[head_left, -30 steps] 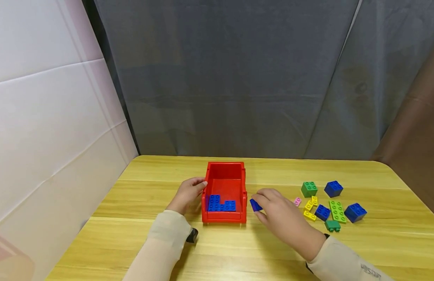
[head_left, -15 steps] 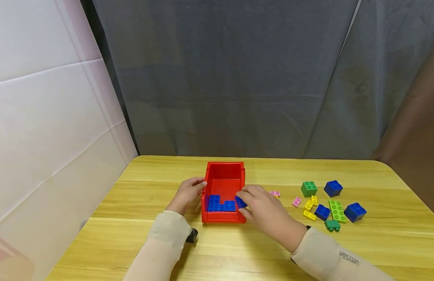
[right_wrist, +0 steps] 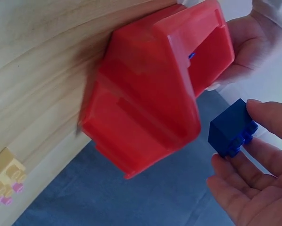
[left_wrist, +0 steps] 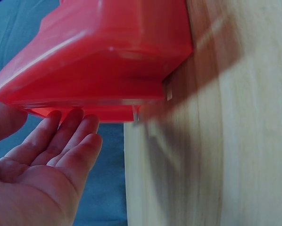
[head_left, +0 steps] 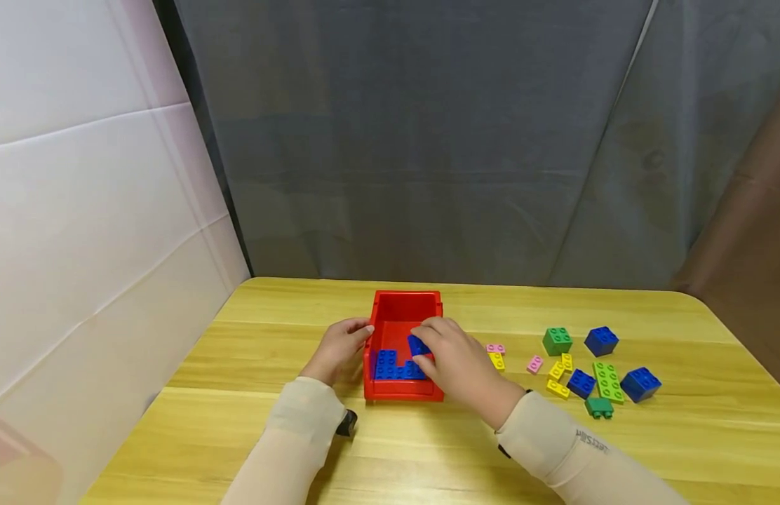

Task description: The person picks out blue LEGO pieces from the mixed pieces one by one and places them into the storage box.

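A red plastic bin [head_left: 402, 394] stands on the table, with blue studded toy bricks [head_left: 386, 363] lying at its near end. My left hand [head_left: 337, 348] holds the bin's left side, the thumb at the rim and the fingertips [left_wrist: 87, 125] under the lip in the left wrist view. My right hand [head_left: 459, 365] is over the bin's right wall. Between thumb and fingers it pinches a blue toy brick [right_wrist: 231, 125], above the bin's inside, its studs turned towards the palm in the right wrist view.
Right of the bin, a pink brick [head_left: 495, 348] touches a yellow one [head_left: 496, 361]. Farther right lie several loose bricks, among them a green brick [head_left: 557, 341], a lime brick [head_left: 608, 382] and a blue brick [head_left: 640, 384]. A grey curtain [head_left: 402, 140] hangs behind the table.
My right hand has moved left with the blue brick, from beside the bin to over its inside. The pink and yellow bricks it covered now show. The left hand has stayed put.
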{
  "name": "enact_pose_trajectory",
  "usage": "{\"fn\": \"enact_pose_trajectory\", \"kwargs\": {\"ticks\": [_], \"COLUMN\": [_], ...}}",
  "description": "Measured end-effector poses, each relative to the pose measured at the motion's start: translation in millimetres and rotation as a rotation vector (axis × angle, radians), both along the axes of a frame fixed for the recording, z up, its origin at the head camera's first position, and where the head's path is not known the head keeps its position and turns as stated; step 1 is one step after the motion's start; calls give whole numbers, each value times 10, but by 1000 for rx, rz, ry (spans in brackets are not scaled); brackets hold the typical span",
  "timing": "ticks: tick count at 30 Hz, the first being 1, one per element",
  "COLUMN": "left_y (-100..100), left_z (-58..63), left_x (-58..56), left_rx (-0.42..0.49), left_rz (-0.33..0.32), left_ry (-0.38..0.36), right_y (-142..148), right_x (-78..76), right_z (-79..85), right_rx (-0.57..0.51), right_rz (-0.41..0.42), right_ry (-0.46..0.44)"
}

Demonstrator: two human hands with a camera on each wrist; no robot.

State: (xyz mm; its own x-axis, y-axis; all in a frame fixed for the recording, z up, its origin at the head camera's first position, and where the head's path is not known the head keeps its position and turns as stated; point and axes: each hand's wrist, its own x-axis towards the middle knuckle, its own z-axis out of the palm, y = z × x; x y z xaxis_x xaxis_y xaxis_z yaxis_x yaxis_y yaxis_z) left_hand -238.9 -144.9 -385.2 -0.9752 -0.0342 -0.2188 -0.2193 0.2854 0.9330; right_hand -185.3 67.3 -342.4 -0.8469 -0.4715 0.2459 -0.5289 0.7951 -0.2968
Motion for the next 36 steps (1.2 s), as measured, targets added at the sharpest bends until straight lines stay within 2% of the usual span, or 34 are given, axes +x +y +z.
{"fn": "enact_pose_trajectory", "kwargs": {"ticks": [9,22,36], "left_y": [7,-1,3], "left_z": [-9,-10,-6], "left_x": [-10,2,8], "left_rx": [12,-25,-33], "left_rz": [-1,-10,-5], "left_ry": [1,-1,-4], "right_y": [-96,-283,-451], "right_x": [-135,-300,-422], "right_z": [-37,-73,-89], "right_rx": [-17,-4,86], "right_rz": [-13,-21,-38], "right_ry": [-20,-80,-124]}}
